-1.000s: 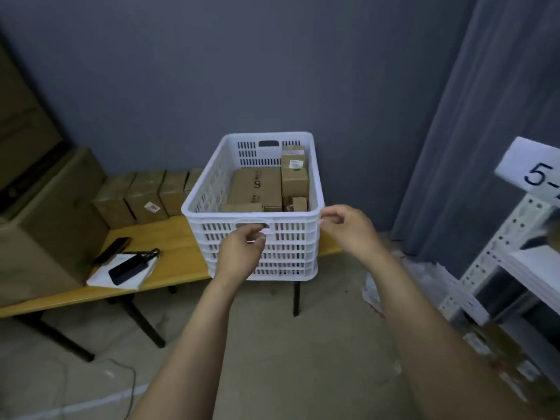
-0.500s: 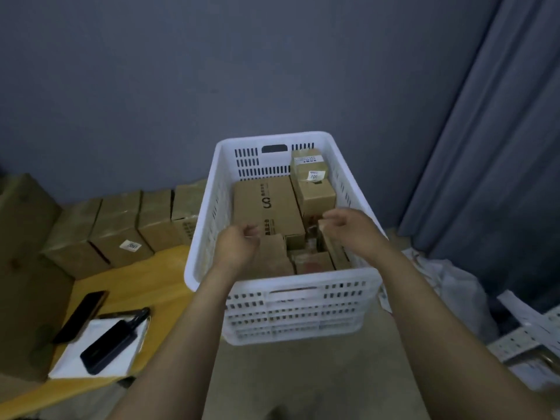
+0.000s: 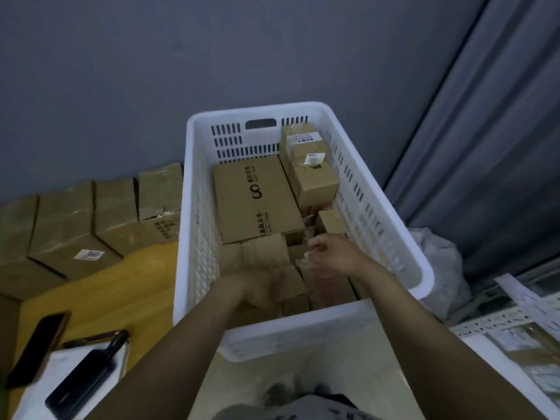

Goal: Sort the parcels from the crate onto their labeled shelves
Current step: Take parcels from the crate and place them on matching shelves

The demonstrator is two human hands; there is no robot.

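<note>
**Fingers (image 3: 315, 246) down in crate (image 3: 303, 325), grip unconfirmed**

Right hand (image 3: 339, 254): fingers curled over small parcels (image 3: 331, 222) at the crate's 5 o'clock. Can't tell if they pinch anything. Left hand (image 3: 257, 294) at 6 o'clock is motion-blurred among the boxes, finger state unreadable. Crate is loaded. Big carton (image 3: 257, 201) at 11 o'clock has an "S" logo plus Chinese text. Small box (image 3: 315, 180) at 1 o'clock, sticker reads roughly "200". The box behind (image 3: 298, 136) has a white label, text too small. Shelf rack (image 3: 497, 324) at 4 o'clock of the crate.
</note>
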